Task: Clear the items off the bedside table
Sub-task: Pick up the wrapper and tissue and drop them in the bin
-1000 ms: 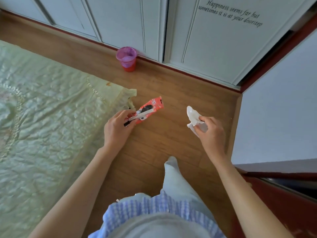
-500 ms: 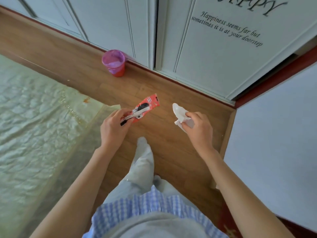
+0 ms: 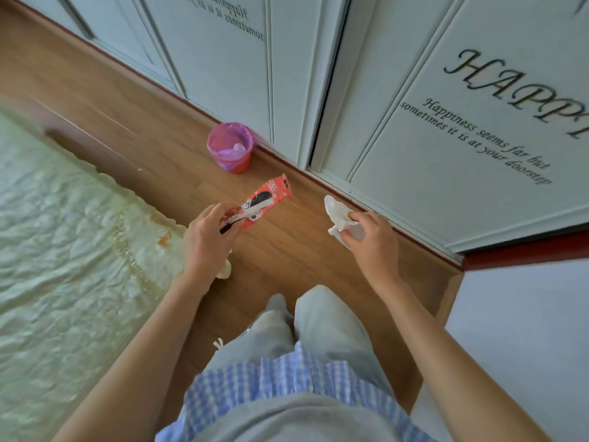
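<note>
In the head view, the left hand (image 3: 204,240) is closed around the near end of a red packet (image 3: 266,199), fingers pinching its lower part so that most of the packet sticks out beyond the fingertips, tilted up and to the right over the wooden floor (image 3: 287,244). The right hand (image 3: 371,237) is clenched on a crumpled white tissue (image 3: 338,215); the tissue's loose end pokes out to the left of the thumb and fingers, the rest is tucked under the palm. The two hands are apart, the packet's far tip nearer to a small red bin with a pink liner (image 3: 230,149), which stands farther off on the floor, just beside the white wardrobe doors (image 3: 446,138). A pale green bedspread (image 3: 63,250) lies at the left.
</note>
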Demonstrator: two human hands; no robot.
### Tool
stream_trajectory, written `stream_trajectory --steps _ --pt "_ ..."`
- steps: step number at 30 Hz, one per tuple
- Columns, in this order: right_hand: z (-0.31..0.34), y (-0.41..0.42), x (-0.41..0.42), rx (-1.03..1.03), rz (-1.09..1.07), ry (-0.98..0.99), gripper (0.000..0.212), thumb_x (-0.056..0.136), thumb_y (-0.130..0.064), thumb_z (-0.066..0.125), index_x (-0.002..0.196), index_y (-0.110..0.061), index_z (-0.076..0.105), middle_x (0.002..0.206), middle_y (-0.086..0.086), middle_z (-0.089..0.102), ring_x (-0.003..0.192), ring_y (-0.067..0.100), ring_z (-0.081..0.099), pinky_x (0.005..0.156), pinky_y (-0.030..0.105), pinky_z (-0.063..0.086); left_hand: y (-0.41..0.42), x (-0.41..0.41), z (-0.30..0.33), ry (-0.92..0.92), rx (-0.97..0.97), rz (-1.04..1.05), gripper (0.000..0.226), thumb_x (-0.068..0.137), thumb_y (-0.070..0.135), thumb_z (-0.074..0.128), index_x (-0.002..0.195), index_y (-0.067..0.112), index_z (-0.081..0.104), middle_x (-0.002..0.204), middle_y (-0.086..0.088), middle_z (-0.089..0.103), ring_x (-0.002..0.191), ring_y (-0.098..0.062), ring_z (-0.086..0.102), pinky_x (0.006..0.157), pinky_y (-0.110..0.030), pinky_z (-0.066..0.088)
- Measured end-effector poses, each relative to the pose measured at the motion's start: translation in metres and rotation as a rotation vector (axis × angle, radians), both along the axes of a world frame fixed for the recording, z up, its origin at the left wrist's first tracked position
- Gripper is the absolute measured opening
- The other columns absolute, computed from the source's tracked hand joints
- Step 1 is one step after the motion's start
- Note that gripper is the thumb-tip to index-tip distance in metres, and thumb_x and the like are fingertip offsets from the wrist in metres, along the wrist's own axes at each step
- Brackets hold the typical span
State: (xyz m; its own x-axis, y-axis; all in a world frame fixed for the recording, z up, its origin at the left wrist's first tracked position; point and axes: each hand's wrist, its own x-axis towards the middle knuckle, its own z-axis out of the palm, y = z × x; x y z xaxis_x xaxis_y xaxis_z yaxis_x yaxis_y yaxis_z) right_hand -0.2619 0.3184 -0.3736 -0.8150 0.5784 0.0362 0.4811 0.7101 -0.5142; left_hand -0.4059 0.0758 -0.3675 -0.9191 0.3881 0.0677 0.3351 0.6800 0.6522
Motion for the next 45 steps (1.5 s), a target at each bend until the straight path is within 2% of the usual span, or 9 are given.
stream_trajectory --steps 3,6,9,12,19,26,31,35,45 --pt "-0.005 0.029 -0.047 -0.006 0.06 -0.029 0.036 0.079 -0.033 0.072 0.11 -0.014 0.066 0.103 0.002 0.066 0.088 0.007 0.048 0.062 0.008 0.03 0.022 -0.034 -0.003 0.018 0.002 0.052 0.028 0.08 0.022 0.073 0.107 0.018 0.067 0.1 0.001 0.07 0.081 -0.015 0.062 0.062 -0.027 0.045" --pt "-0.011 0.061 -0.099 -0.008 0.131 -0.038 0.034 0.08 -0.033 0.072 0.108 -0.015 0.066 0.104 0.001 0.066 0.092 0.012 0.052 0.063 0.005 0.025 0.042 -0.067 -0.013 0.01 -0.003 0.119 0.027 0.08 0.022 0.073 0.107 0.017 0.067 0.1 0.0 0.07 0.082 -0.019 0.064 0.061 -0.035 0.051" --pt "-0.017 0.093 -0.158 0.009 0.225 -0.032 0.033 0.079 -0.031 0.072 0.106 -0.013 0.066 0.101 0.002 0.067 0.092 0.017 0.054 0.065 0.014 0.033 0.063 -0.101 -0.025 -0.01 -0.011 0.191 0.027 0.08 0.022 0.072 0.107 0.017 0.066 0.1 -0.001 0.07 0.082 -0.02 0.065 0.061 -0.041 0.054" --pt "-0.024 0.123 -0.216 0.021 0.315 -0.028 0.032 0.077 -0.029 0.074 0.104 -0.013 0.067 0.095 0.002 0.067 0.088 0.022 0.056 0.066 0.024 0.037 0.086 -0.132 -0.034 -0.005 0.0 0.282 0.027 0.079 0.024 0.073 0.105 0.017 0.067 0.098 0.0 0.07 0.08 -0.018 0.064 0.06 -0.038 0.053" --pt "-0.051 0.155 -0.329 0.007 0.506 -0.056 0.031 0.078 -0.03 0.073 0.101 -0.011 0.068 0.093 0.004 0.067 0.089 0.023 0.058 0.069 0.027 0.04 0.113 -0.187 -0.064 -0.053 0.001 0.534 0.027 0.079 0.026 0.074 0.105 0.02 0.067 0.096 0.003 0.07 0.079 -0.015 0.064 0.061 -0.036 0.052" --pt "-0.104 0.142 -0.428 -0.024 0.581 -0.131 0.028 0.078 -0.028 0.074 0.099 -0.011 0.067 0.093 0.005 0.068 0.088 0.025 0.058 0.068 0.027 0.041 0.111 -0.254 -0.116 -0.181 -0.004 0.629 0.027 0.079 0.029 0.074 0.104 0.022 0.066 0.094 0.004 0.069 0.076 -0.012 0.061 0.06 -0.032 0.05" --pt "-0.144 0.124 -0.495 -0.031 0.568 -0.177 0.033 0.077 -0.033 0.073 0.101 -0.01 0.068 0.092 0.005 0.068 0.086 0.024 0.057 0.068 0.026 0.039 0.091 -0.323 -0.159 -0.237 -0.005 0.627 0.026 0.079 0.028 0.074 0.103 0.022 0.067 0.094 0.007 0.068 0.077 -0.01 0.059 0.058 -0.023 0.042" --pt "-0.18 0.109 -0.546 -0.045 0.571 -0.205 0.033 0.076 -0.032 0.074 0.101 -0.01 0.068 0.089 0.005 0.067 0.083 0.024 0.057 0.066 0.024 0.036 0.075 -0.381 -0.202 -0.263 -0.037 0.628 0.026 0.078 0.025 0.074 0.103 0.022 0.066 0.095 0.004 0.069 0.08 -0.015 0.062 0.063 -0.034 0.05" --pt "-0.308 0.09 -0.646 -0.091 0.517 -0.272 0.029 0.074 -0.031 0.078 0.098 -0.017 0.07 0.085 0.001 0.066 0.082 0.023 0.059 0.065 0.024 0.037 0.097 -0.494 -0.351 -0.304 -0.094 0.534 0.026 0.081 0.027 0.072 0.104 0.019 0.065 0.094 0.002 0.068 0.078 -0.017 0.061 0.06 -0.034 0.05"
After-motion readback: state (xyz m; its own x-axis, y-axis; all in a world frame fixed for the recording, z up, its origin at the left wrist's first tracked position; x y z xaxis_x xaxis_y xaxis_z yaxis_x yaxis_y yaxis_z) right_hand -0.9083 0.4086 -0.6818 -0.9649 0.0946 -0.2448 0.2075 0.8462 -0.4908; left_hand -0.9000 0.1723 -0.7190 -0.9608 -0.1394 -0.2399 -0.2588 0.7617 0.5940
